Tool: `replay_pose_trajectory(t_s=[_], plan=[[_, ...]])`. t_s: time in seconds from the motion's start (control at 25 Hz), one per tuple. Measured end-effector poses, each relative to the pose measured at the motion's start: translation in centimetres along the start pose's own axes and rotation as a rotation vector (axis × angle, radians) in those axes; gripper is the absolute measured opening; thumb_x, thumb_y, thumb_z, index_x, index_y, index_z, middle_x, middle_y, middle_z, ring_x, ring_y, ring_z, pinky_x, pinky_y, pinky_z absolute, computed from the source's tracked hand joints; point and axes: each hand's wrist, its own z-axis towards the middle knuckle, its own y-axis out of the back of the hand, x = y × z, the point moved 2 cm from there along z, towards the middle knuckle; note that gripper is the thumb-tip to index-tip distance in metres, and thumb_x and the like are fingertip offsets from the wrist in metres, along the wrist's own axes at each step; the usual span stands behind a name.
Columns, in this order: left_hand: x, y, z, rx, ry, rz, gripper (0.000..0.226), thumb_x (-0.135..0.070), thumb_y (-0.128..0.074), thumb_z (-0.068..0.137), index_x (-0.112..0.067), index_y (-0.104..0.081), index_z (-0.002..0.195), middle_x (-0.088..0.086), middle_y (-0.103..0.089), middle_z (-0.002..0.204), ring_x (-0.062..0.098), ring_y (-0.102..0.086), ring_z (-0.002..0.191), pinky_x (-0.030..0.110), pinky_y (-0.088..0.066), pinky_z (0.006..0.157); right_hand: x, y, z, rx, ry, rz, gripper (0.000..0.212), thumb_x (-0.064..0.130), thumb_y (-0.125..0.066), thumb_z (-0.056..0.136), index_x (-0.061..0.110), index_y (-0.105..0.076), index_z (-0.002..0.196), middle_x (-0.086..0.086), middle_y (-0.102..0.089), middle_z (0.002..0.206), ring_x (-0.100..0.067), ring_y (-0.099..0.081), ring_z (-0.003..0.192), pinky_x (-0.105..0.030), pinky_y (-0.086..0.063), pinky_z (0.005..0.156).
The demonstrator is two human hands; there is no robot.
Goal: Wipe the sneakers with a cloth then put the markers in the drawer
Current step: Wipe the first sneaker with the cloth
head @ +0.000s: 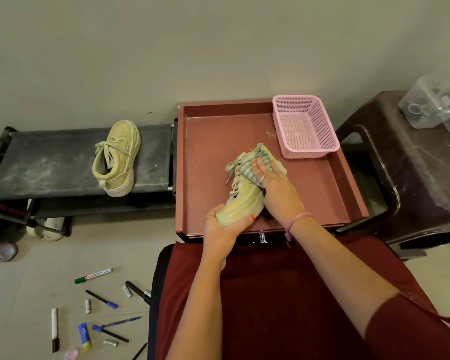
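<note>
A tan sneaker (242, 201) lies inside the open red drawer (208, 152), toe away from me. My left hand (222, 227) grips its heel. My right hand (276, 188) presses a striped grey cloth (255, 162) onto the sneaker's front part. The second tan sneaker (117, 157) rests on the dark shoe rack (50, 162) at the left. Several markers and pens, among them a green marker (92, 276) and a blue-capped marker (102, 299), lie scattered on the floor at the lower left.
A pink mesh basket (304, 126) stands in the drawer's far right corner. A dark brown plastic stool (411, 167) with a clear container (437, 102) on it is at the right. Pale footwear (47, 229) sits under the rack. My lap in red cloth (270, 294) is below.
</note>
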Motion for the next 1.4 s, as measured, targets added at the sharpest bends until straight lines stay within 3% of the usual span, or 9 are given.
replay_pose_trajectory(t_s=[0.08,0.24,0.48,0.68,0.76,0.92,1.04,1.28,1.4], plan=[[-0.1,0.3,0.1,0.036,-0.015,-0.053,0.045,-0.012,-0.085,0.069,-0.017,-0.063,0.108,-0.002,-0.073,0.098,0.014,-0.068,0.09,0.03,-0.054,0.078,1.5,-1.4,-2.3,0.017,0.131,-0.017,0.084,-0.021,-0.042,0.077,0.016,-0.022,0.15,0.0,-0.015,0.158,-0.026,-0.005,0.146,-0.03,-0.022,0.116],[-0.2,0.5,0.1,0.105,-0.012,-0.069,0.049,-0.013,-0.087,0.067,-0.015,-0.063,0.111,0.003,-0.074,0.101,0.017,-0.07,0.094,0.03,-0.056,0.08,0.9,-3.4,-6.6,0.031,0.237,-0.047,0.095,-0.014,-0.067,0.062,0.004,-0.027,0.146,-0.01,-0.027,0.154,-0.033,-0.016,0.143,-0.034,-0.017,0.117],[0.2,0.4,0.3,0.026,0.056,-0.053,0.074,-0.014,-0.089,0.065,-0.017,-0.047,0.126,0.002,-0.063,0.115,0.015,-0.063,0.1,0.028,-0.052,0.08,-2.0,-0.8,0.4,-0.127,-0.188,-0.02,0.069,-0.015,-0.026,0.09,0.008,-0.002,0.15,-0.01,-0.003,0.159,-0.029,0.001,0.146,-0.033,-0.005,0.119],[-0.5,0.3,0.3,0.087,0.014,-0.118,0.025,-0.01,-0.078,0.077,-0.013,-0.07,0.1,-0.002,-0.068,0.078,0.01,-0.056,0.066,0.024,-0.042,0.06,2.6,-1.4,-3.7,-0.029,-0.079,0.146,0.074,-0.017,-0.03,0.085,0.009,-0.008,0.151,-0.007,-0.004,0.159,-0.025,0.003,0.147,-0.022,0.003,0.114],[-0.6,0.3,0.3,0.111,0.014,-0.132,0.025,-0.01,-0.077,0.079,-0.01,-0.071,0.103,0.0,-0.072,0.081,0.008,-0.061,0.065,0.022,-0.046,0.059,3.7,-1.8,-6.1,-0.004,-0.023,0.164,0.074,-0.017,-0.031,0.086,0.008,-0.004,0.151,-0.007,-0.001,0.159,-0.025,0.006,0.146,-0.023,0.004,0.115],[-0.5,-0.1,-0.1,0.087,0.031,-0.134,0.017,-0.008,-0.076,0.08,-0.015,-0.07,0.093,-0.005,-0.063,0.069,0.004,-0.05,0.055,0.022,-0.036,0.053,-0.4,-3.3,-2.8,-0.102,-0.19,0.082,0.069,-0.012,-0.015,0.085,0.004,-0.003,0.151,-0.013,0.002,0.159,-0.031,0.006,0.146,-0.034,-0.002,0.119],[-0.5,0.0,-0.1,0.084,0.037,-0.129,0.017,-0.009,-0.077,0.079,-0.016,-0.07,0.093,-0.007,-0.061,0.067,0.004,-0.046,0.056,0.024,-0.034,0.056,-2.1,-3.0,-0.2,-0.076,-0.316,0.085,0.069,-0.014,-0.021,0.086,0.004,-0.002,0.151,-0.014,0.005,0.158,-0.034,0.005,0.145,-0.041,-0.007,0.12],[-1.1,0.0,-0.3,0.084,0.042,-0.185,0.013,-0.008,-0.075,0.08,-0.012,-0.071,0.091,-0.006,-0.066,0.065,0.005,-0.054,0.054,0.018,-0.043,0.049,3.2,-1.4,-6.1,0.057,-0.126,0.305,0.073,-0.017,-0.033,0.086,0.013,-0.016,0.151,0.002,-0.005,0.159,-0.015,-0.003,0.147,-0.011,0.003,0.107],[-1.2,-0.2,-0.5,0.128,0.032,-0.222,0.014,-0.008,-0.074,0.081,-0.01,-0.073,0.095,0.004,-0.075,0.086,0.014,-0.07,0.075,0.026,-0.056,0.069,4.8,-1.2,-8.0,0.096,-0.095,0.296,0.076,-0.016,-0.035,0.087,0.016,-0.012,0.151,0.005,-0.004,0.159,-0.014,0.0,0.146,-0.01,0.002,0.105]])
